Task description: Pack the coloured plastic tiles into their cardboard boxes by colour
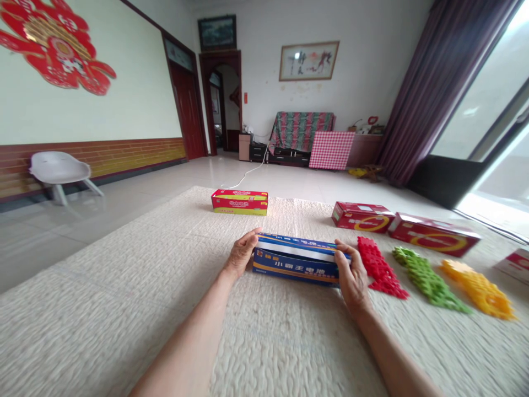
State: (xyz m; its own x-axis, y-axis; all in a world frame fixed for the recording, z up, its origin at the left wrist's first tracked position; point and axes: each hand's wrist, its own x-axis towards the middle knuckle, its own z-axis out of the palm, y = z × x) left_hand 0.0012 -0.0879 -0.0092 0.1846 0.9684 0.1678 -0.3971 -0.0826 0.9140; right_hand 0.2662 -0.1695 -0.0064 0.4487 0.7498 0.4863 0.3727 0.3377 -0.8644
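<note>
Between my two hands is a long blue cardboard box (295,268) with orange stripes and white Chinese lettering. Its lid stands slightly raised, leaving a narrow dark gap along the front. My left hand (243,253) grips the box's left end, thumb at the upper corner. At the other end, my right hand (352,275) holds the corner with thumb on the front and fingers behind. What the box contains is hidden. Just right of my right hand lies a strip of red interlocking plastic pieces (378,267).
A red and yellow-green box (239,207) stands farther back on the quilted mat (136,286). To the right are two dark red boxes (363,218) (438,234), plus green pieces (432,281) and yellow pieces (479,289). Another box (514,266) sits at the right edge. A white chair (60,168) stands left.
</note>
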